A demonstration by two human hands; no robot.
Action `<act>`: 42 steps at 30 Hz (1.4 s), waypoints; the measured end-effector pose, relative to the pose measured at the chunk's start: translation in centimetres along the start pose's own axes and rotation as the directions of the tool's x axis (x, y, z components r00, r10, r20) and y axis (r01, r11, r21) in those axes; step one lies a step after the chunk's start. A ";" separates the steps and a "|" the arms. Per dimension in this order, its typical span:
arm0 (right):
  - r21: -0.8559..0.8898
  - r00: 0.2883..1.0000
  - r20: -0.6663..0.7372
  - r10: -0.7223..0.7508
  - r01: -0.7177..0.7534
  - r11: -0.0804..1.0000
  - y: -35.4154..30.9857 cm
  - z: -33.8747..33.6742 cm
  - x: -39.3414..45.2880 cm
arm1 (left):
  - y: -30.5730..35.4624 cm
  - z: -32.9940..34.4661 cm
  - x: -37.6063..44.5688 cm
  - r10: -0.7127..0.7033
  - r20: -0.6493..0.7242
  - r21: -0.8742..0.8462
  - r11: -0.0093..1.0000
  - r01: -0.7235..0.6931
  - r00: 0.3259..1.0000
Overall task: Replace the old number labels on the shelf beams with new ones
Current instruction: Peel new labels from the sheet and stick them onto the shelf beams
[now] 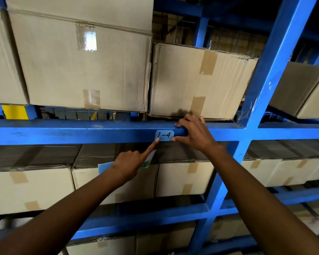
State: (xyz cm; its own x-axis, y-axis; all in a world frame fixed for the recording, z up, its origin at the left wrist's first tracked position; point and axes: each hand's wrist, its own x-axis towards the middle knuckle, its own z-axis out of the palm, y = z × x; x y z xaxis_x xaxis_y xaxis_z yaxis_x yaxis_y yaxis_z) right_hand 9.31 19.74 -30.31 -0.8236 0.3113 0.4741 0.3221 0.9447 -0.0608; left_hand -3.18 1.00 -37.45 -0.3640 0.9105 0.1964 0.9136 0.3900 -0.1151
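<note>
A light blue label [164,135] reading "1-4" sits on the front of the blue shelf beam [72,131], just left of the upright. My left hand [131,162] points up, its index fingertip touching the label's lower left corner, while its other fingers hold several paper labels [104,166], pale blue and white, partly hidden behind the hand. My right hand [193,133] rests on the beam at the label's right edge, thumb touching the lower right corner and fingers curled over the beam's top.
Cardboard boxes [81,61] stand on the shelf above the beam, and more boxes [35,188] fill the shelf below. A blue upright [261,85] rises to the right. Another blue beam [145,216] runs lower down.
</note>
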 end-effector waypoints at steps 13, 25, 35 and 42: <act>0.029 0.998 -0.031 0.054 -0.053 0.998 -0.8 -0.5 -0.3 | 0.2 0.5 -0.7 -0.008 -0.010 -0.055 0.998 0.007 1.000; 0.397 0.946 -0.194 0.258 -0.165 0.903 4.1 -3.6 -6.5 | 8.8 -3.1 0.3 -0.123 0.008 -0.979 0.200 0.032 0.992; 0.624 0.883 -0.259 0.391 -0.156 0.766 15.7 -10.7 -13.1 | 21.6 -7.3 8.7 -0.147 -0.089 -0.975 -0.191 -0.116 0.985; 0.680 0.862 -0.334 0.383 -0.061 0.731 26.0 -15.8 -13.0 | 32.3 -9.8 14.9 -0.242 -0.128 -0.964 -0.198 -0.178 0.962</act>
State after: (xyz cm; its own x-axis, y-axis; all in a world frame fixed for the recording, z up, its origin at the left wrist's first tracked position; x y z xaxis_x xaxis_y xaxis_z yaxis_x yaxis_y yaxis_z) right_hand 35.76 38.66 -24.19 -0.4305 0.5955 0.6783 -0.0315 0.7411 -0.6707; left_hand 22.68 25.83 -28.75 -0.5477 0.7637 0.3417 0.0593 -0.3720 0.9263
